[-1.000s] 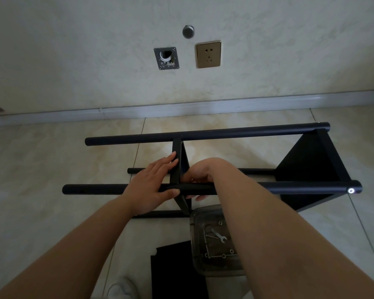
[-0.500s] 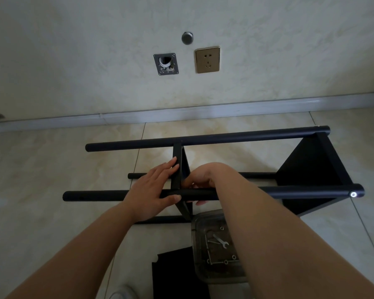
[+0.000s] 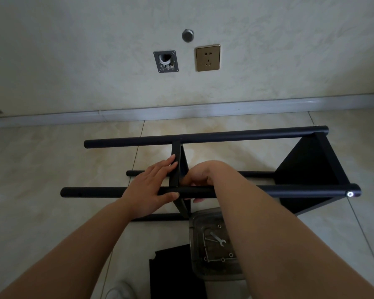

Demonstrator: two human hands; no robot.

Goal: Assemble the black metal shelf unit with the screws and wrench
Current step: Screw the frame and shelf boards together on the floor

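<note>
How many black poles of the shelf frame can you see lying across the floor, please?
4: far upper pole, near upper pole by the hands, far lower pole, and near lower pole, mostly hidden.

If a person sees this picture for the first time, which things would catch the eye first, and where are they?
First, the black shelf frame lying on its side on the tiled floor, filling the middle. Both hands meet at its middle shelf panel: the left hand lies flat against the panel and near tube, while the right hand curls at the joint. Below them, a clear plastic box holds a small wrench.
</note>
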